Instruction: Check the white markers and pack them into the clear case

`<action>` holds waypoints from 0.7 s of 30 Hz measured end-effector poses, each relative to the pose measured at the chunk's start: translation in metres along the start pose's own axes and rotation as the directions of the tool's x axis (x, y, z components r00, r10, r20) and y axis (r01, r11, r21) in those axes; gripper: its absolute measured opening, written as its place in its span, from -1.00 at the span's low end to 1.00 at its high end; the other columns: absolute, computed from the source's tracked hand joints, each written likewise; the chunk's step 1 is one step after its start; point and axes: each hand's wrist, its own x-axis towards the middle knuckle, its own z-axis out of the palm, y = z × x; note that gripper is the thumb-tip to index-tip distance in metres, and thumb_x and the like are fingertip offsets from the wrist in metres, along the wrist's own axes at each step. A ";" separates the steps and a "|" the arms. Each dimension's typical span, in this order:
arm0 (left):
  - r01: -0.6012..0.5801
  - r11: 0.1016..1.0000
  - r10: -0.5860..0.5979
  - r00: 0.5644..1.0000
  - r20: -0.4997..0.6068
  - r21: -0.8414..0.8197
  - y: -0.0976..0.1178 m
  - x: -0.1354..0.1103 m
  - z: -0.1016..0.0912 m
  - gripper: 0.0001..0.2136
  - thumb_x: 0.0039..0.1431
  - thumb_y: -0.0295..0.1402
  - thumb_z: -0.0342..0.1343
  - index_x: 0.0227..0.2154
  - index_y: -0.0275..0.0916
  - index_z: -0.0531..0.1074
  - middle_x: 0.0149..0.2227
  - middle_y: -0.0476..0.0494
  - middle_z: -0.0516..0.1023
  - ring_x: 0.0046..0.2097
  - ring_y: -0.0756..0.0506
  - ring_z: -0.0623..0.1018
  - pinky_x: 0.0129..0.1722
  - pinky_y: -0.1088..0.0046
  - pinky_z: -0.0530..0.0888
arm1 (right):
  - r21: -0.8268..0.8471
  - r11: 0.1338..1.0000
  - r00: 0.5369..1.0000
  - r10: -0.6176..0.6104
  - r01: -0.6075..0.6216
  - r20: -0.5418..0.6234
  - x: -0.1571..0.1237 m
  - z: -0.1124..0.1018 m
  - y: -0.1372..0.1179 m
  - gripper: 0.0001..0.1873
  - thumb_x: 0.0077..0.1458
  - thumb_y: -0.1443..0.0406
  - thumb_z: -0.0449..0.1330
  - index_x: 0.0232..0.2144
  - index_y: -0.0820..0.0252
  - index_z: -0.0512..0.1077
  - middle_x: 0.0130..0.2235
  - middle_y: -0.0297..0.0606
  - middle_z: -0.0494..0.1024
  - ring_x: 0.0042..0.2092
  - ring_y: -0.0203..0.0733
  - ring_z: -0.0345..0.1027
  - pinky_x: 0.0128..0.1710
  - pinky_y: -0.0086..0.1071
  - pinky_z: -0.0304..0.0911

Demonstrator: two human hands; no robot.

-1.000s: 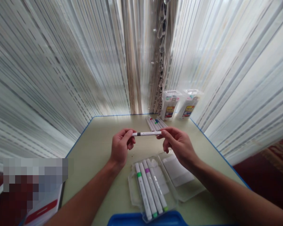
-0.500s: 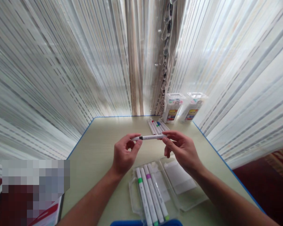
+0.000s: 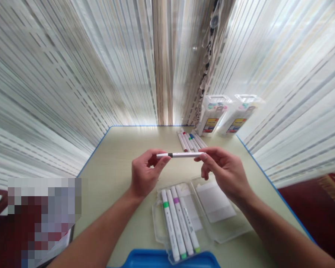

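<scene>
A white marker (image 3: pixel 181 155) with a dark band is held level above the table, between both hands. My left hand (image 3: pixel 143 175) pinches its left end with thumb and fingertips. My right hand (image 3: pixel 226 171) pinches its right end. Below them lies an open clear plastic case (image 3: pixel 156 223) with three white markers (image 3: pixel 178 223) lying in its left half, banded green, purple and grey. The case's lid half (image 3: pixel 220 208) lies open to the right with a white label inside.
Several loose markers (image 3: pixel 190 140) lie in a row at the table's far edge. Two upright clear marker boxes (image 3: pixel 226 115) stand at the back right by striped curtains. A blue tray edge (image 3: pixel 162 258) shows at the near side. The table (image 3: pixel 114 163) has a blue rim.
The view has tilted and shifted slightly. Both hands keep hold of the marker; my left fingers have shifted their grip on its left end.
</scene>
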 end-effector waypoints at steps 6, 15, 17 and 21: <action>-0.025 0.998 0.027 0.999 0.039 -0.049 0.002 0.000 0.004 -0.79 0.13 -0.24 0.31 -0.27 -0.28 0.61 -0.49 -0.04 0.51 -0.53 0.07 0.38 -0.56 0.57 0.28 | -0.027 1.000 1.000 0.000 0.000 -0.020 0.002 -0.002 0.005 -0.78 0.14 0.17 0.36 -0.33 0.24 0.56 -0.40 -0.28 0.59 -0.58 -0.40 0.38 -0.62 -0.50 0.30; -0.041 0.993 0.049 0.996 0.074 -0.112 -0.003 0.004 0.004 -0.80 0.20 -0.24 0.24 -0.30 -0.31 0.54 -0.51 -0.06 0.54 -0.59 0.09 0.38 -0.63 0.58 0.23 | 0.047 0.999 0.999 -0.009 0.011 -0.038 0.006 -0.003 0.009 -0.78 0.08 0.20 0.40 -0.39 0.24 0.52 -0.43 -0.32 0.57 -0.59 -0.41 0.36 -0.66 -0.52 0.26; -0.036 0.990 0.046 0.996 0.072 -0.134 0.000 0.005 0.004 -0.81 0.20 -0.25 0.24 -0.31 -0.32 0.53 -0.54 -0.05 0.54 -0.63 0.10 0.35 -0.65 0.57 0.20 | 0.046 0.999 0.999 -0.002 0.004 -0.035 0.007 -0.003 0.009 -0.77 0.09 0.19 0.39 -0.38 0.25 0.52 -0.43 -0.32 0.58 -0.60 -0.41 0.35 -0.66 -0.51 0.26; -0.028 0.985 0.039 0.997 0.065 -0.171 0.002 0.005 0.004 -0.82 0.23 -0.28 0.21 -0.31 -0.32 0.52 -0.55 -0.05 0.54 -0.64 0.10 0.34 -0.66 0.58 0.19 | 0.061 0.998 1.000 0.011 -0.009 -0.025 0.007 -0.003 0.010 -0.76 0.09 0.17 0.38 -0.35 0.25 0.53 -0.42 -0.31 0.59 -0.60 -0.40 0.36 -0.66 -0.50 0.28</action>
